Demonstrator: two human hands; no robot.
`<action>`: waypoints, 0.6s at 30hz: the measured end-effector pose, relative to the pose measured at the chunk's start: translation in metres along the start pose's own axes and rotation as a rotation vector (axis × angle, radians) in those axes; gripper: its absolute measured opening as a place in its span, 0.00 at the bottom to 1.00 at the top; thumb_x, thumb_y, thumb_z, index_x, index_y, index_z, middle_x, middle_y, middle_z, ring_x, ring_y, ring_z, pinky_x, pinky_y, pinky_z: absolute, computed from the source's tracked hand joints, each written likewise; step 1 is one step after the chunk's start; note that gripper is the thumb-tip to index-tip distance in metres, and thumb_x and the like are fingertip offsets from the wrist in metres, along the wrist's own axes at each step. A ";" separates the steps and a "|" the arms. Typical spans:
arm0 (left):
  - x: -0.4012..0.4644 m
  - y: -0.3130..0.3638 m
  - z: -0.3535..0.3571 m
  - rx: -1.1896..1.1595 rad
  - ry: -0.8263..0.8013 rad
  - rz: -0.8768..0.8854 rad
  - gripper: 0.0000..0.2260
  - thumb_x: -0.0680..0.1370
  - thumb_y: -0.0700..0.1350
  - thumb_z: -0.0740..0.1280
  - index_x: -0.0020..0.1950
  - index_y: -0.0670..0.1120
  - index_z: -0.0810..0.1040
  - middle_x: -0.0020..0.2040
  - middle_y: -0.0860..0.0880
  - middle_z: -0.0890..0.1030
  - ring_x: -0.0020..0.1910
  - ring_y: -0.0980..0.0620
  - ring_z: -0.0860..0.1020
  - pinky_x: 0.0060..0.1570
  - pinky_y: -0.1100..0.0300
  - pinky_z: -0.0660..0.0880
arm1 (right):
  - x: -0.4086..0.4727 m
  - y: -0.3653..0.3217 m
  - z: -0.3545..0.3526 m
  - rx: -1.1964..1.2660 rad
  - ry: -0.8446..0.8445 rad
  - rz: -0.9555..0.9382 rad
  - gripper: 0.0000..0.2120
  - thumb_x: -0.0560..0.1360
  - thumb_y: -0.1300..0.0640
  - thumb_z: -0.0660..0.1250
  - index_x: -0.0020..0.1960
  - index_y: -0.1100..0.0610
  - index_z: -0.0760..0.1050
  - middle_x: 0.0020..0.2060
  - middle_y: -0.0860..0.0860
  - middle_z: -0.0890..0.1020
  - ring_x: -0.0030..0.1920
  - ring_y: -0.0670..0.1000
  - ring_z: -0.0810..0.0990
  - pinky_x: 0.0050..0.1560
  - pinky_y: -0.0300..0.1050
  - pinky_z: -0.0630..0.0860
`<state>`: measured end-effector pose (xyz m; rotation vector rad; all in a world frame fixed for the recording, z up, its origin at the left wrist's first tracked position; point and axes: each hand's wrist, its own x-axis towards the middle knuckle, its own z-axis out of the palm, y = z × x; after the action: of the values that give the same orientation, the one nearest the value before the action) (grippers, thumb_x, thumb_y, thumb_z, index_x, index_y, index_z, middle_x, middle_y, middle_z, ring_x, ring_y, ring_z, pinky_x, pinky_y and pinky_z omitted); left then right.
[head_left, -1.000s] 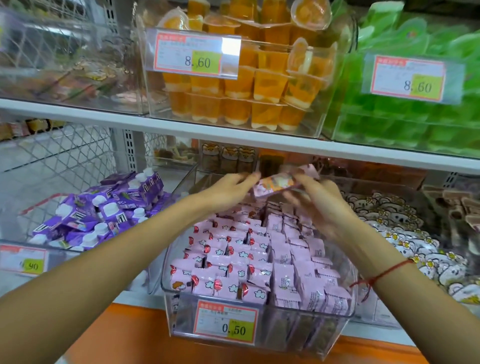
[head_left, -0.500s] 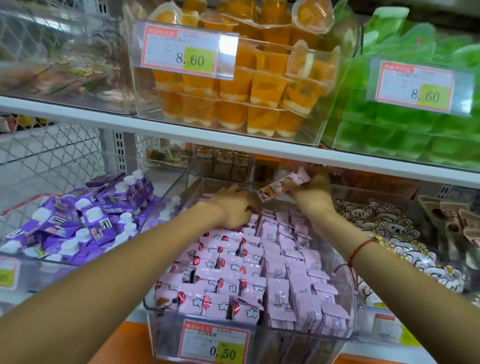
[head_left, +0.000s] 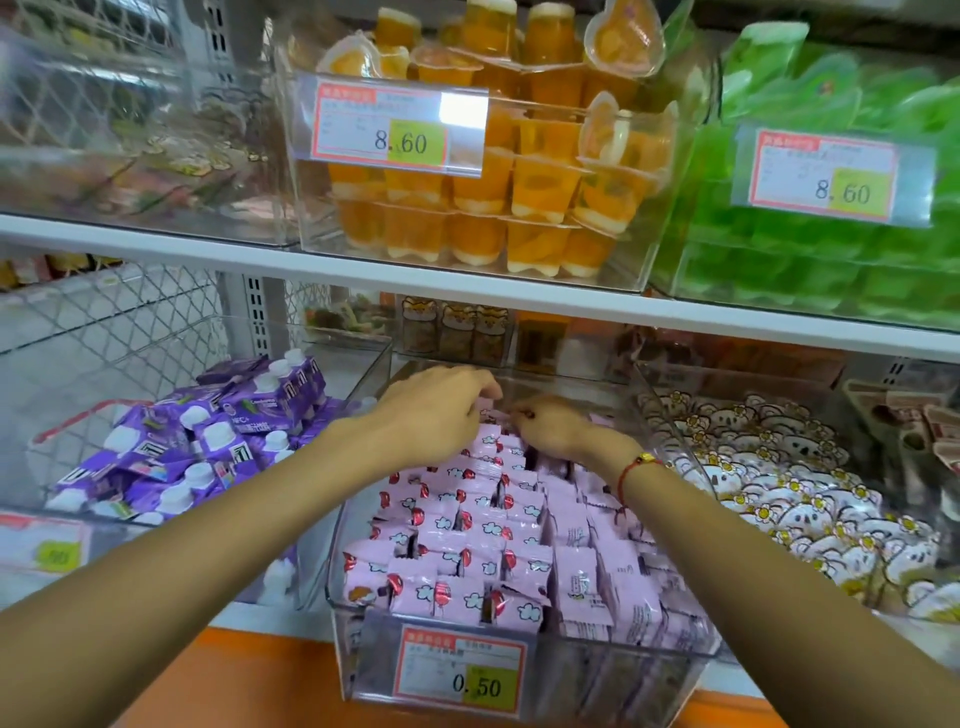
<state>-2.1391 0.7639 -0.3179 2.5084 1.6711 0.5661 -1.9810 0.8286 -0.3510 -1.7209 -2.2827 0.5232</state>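
A clear plastic bin (head_left: 613, 680) on the lower shelf holds rows of small pink snack packets (head_left: 467, 525). Both my hands are at the back of this bin. My left hand (head_left: 436, 410) curls its fingers down over the rearmost packets. My right hand (head_left: 553, 431), with a red string on its wrist, pinches the end of one pink packet (head_left: 493, 413) that lies low between the two hands. Most of that packet is hidden by my fingers.
A 0.50 price tag (head_left: 462, 675) hangs on the bin front. Purple pouches (head_left: 208, 447) fill the bin to the left, white bear packets (head_left: 779, 499) the one to the right. The white shelf board (head_left: 467, 291) above carries orange jelly cups (head_left: 519, 187) and green packs (head_left: 805, 260).
The pink packet held up in front of the shelf has come down to the back row of the bin. Both hands dropped with it and moved closer together.
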 end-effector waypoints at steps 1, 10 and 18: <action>-0.005 0.003 -0.003 -0.002 0.006 0.005 0.17 0.80 0.40 0.57 0.67 0.53 0.71 0.60 0.52 0.77 0.47 0.54 0.72 0.43 0.58 0.68 | -0.002 -0.001 -0.002 -0.014 -0.042 0.002 0.19 0.82 0.57 0.53 0.72 0.54 0.66 0.56 0.53 0.76 0.50 0.53 0.79 0.46 0.42 0.76; -0.058 0.025 0.019 0.031 -0.244 0.118 0.14 0.82 0.51 0.53 0.63 0.48 0.70 0.61 0.47 0.75 0.61 0.44 0.73 0.56 0.49 0.73 | -0.104 -0.003 -0.014 -0.293 0.187 -0.206 0.18 0.79 0.56 0.57 0.68 0.53 0.69 0.65 0.54 0.74 0.65 0.55 0.71 0.63 0.47 0.68; -0.065 0.022 0.034 0.175 -0.084 0.129 0.17 0.83 0.50 0.51 0.70 0.47 0.67 0.70 0.48 0.70 0.67 0.47 0.68 0.65 0.53 0.64 | -0.196 0.000 0.009 -0.287 0.252 -0.283 0.15 0.79 0.45 0.57 0.63 0.47 0.73 0.58 0.44 0.74 0.60 0.47 0.70 0.56 0.43 0.68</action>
<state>-2.1298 0.7008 -0.3607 2.7361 1.6028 0.3303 -1.9295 0.6388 -0.3538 -1.4377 -2.4415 -0.0769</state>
